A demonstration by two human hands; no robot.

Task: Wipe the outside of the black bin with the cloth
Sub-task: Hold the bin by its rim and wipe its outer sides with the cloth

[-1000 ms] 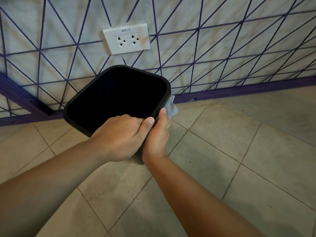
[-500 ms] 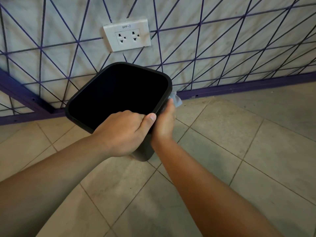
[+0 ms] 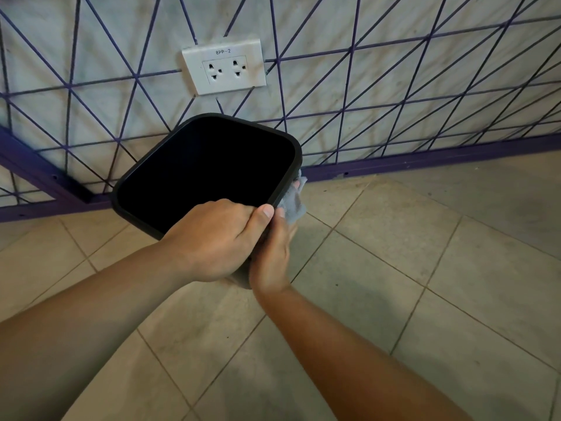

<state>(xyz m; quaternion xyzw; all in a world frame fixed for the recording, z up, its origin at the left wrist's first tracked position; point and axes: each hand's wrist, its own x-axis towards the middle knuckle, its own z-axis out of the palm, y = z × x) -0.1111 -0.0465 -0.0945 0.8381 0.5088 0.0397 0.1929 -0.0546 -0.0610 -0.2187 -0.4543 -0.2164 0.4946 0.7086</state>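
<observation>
The black bin (image 3: 170,153), square with rounded corners, is tilted so its dark opening faces me, in front of the wall. My left hand (image 3: 218,238) grips its near rim, fingers curled over the edge and thumb along the corner. My right hand (image 3: 273,253) presses a grey cloth (image 3: 293,203) against the bin's right outer side. The cloth shows only past my fingertips; most of that side of the bin is hidden behind the rim and my hands.
A white double wall socket (image 3: 224,66) sits just above the bin on a pale wall crossed by purple lines. A purple baseboard (image 3: 425,161) runs along the wall. Beige floor tiles (image 3: 394,253) spread to the right and below.
My right hand with the cloth has slid along the bin's right side, and more cloth now shows by the rim. The bin and my left hand have shifted slightly.
</observation>
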